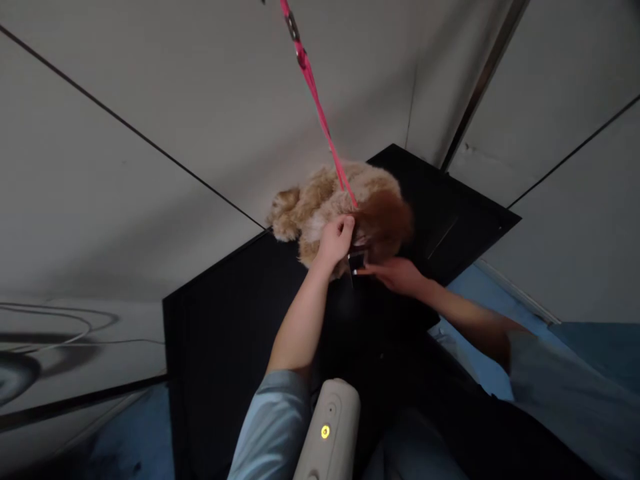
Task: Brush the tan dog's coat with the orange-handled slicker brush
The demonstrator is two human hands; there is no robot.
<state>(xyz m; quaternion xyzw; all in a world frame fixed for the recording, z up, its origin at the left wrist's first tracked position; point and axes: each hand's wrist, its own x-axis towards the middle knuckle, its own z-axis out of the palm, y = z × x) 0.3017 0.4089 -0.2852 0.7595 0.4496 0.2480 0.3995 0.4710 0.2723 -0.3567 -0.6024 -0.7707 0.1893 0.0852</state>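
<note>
A curly, tan dog [320, 187] with a darker reddish-brown head is on a black grooming table [225, 333]. A pink leash [320, 107] runs down to it from above. My left hand [340, 237] is closed against the dog's pale fur, with the thumb and fingers gathered on the coat. In my right hand [397, 275] is a grooming brush [359, 262] with a flat, thin head, seen nearly edge-on and partly hidden. Its head is close to the dog's lower front, just right of my left wrist. Dim light and blur hide the exact contact.
Grey wall panels [200, 80] stand close behind the table. At lower left are looped cables [75, 327] by a round object [17, 373]. A pale device with a yellow light [330, 427] juts in near my body. Blue flooring [480, 320] shows at right.
</note>
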